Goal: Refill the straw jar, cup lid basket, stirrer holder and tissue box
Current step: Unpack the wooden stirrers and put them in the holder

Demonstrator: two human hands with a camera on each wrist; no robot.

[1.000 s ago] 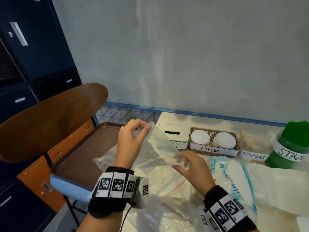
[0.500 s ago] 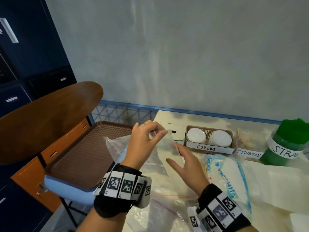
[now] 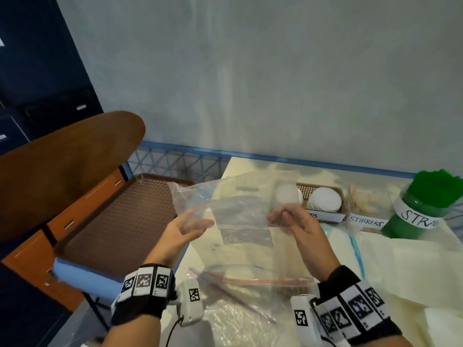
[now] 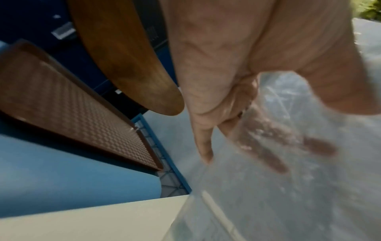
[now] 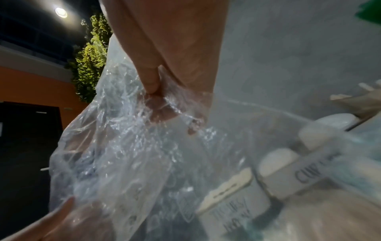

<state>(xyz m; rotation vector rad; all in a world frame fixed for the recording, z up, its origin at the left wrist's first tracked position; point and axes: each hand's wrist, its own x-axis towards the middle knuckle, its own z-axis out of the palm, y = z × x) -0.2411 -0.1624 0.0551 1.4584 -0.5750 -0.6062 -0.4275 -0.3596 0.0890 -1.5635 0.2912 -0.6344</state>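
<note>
One clear plastic bag (image 3: 238, 209) is hanging between both hands at twelve o'clock. The right hand (image 3: 295, 221) is pinching it between thumb and curled fingers; the left hand (image 3: 183, 229) is lying palm up, fingers straight beneath it. At two o'clock the cup lid basket (image 3: 328, 217), stirrer holder (image 3: 366, 222) and straw jar (image 3: 418, 216) are standing in a row. A brown tray (image 3: 120, 221) is sitting at nine o'clock.

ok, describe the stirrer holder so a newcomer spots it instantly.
Look along the back of the cream table, by the grey wall, where containers stand in a row. The stirrer holder sits between the brown lid basket and the green straw jar. Only it holds pale wooden sticks and is labelled STIRRERS.
</note>
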